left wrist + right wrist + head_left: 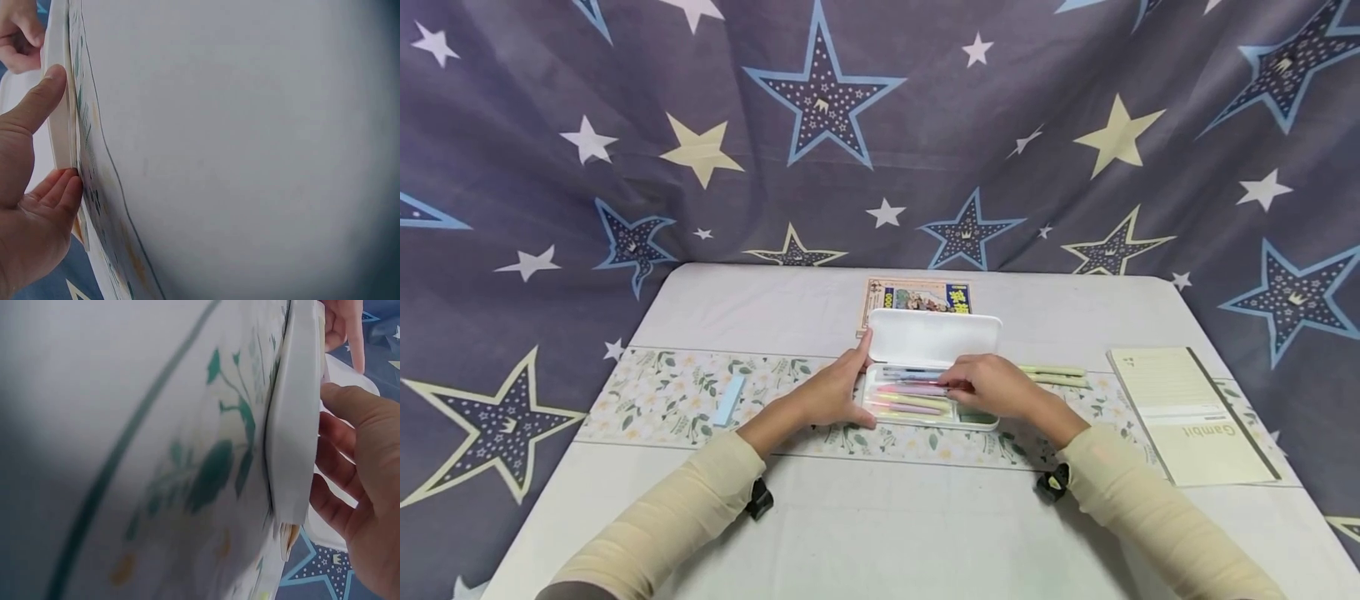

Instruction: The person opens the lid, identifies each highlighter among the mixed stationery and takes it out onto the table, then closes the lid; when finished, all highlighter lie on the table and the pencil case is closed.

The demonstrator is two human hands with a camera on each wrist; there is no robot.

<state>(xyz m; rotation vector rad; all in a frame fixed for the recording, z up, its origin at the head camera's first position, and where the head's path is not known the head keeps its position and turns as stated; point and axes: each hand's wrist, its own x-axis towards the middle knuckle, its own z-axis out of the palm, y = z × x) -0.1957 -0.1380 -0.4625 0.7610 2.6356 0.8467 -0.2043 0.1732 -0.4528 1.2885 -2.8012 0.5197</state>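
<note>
A white pencil case point(934, 337) lies with its lid raised, and several pens point(913, 400) in pastel colours lie side by side in its left part. My left hand point(835, 392) holds the case's left end, its thumb point(45, 97) on the front wall and its other fingers around the end. My right hand point(992, 385) reaches into the case from the right. Its curled fingers pinch a pen near the right end of the row; the fingertips are partly hidden behind the front wall point(297, 425) in the right wrist view.
Behind the lid lies a printed booklet point(874, 296), partly covered. Yellow-green pens point(1056, 375) rest right of the case. A cream notebook point(1195, 417) lies at the right, a light-blue strip point(729, 400) at the left. A floral runner point(662, 408) crosses the white table.
</note>
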